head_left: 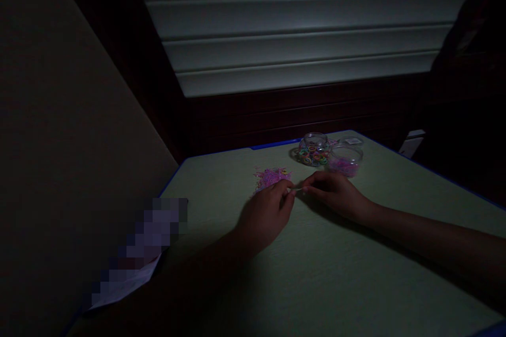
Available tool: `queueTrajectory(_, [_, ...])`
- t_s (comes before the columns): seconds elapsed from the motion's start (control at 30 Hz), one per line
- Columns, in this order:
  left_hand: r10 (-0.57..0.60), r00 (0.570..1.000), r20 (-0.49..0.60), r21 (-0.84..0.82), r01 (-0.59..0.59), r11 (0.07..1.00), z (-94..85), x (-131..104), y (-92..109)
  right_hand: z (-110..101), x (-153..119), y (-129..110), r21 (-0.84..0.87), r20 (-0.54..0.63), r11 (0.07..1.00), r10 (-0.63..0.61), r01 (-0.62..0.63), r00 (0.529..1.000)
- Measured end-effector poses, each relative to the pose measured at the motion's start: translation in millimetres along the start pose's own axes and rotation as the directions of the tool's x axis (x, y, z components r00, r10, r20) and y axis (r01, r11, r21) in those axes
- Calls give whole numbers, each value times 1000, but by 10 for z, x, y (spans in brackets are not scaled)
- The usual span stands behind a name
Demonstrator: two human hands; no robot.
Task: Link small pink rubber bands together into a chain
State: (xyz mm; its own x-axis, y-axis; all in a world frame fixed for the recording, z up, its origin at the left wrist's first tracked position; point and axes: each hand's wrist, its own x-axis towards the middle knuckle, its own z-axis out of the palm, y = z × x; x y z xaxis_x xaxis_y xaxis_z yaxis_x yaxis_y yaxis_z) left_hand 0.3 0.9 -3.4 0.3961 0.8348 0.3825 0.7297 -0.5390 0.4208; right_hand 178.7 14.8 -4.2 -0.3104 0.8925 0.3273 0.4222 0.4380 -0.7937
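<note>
- Head view is pretty dim: the left hand (pixel 265 214) and right hand (pixel 335 193) meet fingertip to fingertip near the middle of the pale green desk (pixel 340 274), pinching a tiny pale band-like thing (pixel 298 188) between them.
- I'd keep both pinches tight and low so it doesn't snap away.
- Loose pink pile of small bands (pixel 271 176) sits just behind the left hand.
- Clear round jar of multicoloured bands (pixel 314 150) and clear tub of pink bits (pixel 345 160) stand toward the far edge.

Whatever your fingers (pixel 291 193) pinch between both hands is too small and dim to identify; a pixelated blur (pixel 138 242) masks the desk's (pixel 316 274) near-left corner.
</note>
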Motion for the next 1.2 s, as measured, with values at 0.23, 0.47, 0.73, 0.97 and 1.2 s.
queueTrajectory(0.23, [-16, 1000, -9, -9, 15, 1000, -14, 10, -1, 0, -12, -22, -16, -28, 999, -42, 41, 999])
queueTrajectory(0.47, [-12, 1000, 15, -30, 12, 999, -18, 20, -24, -12, -17, -39, -29, -48, 996, -84, 83, 995])
queueTrajectory(0.73, [0, 1000, 14, -25, 0, 1000, -9, 23, -14, -8, -18, -39, -19, -72, 997, -73, 72, 995])
queueTrajectory(0.97, [1, 1000, 28, -39, 1, 999, -30, 15, 22, -15, -16, -31, -19, -54, 998, -57, 56, 997])
queueTrajectory(1.2, [35, 999, 38, -26, -34, 999, -26, 18, 8, -5, -12, 10, -37, -56, 997, -63, 61, 996])
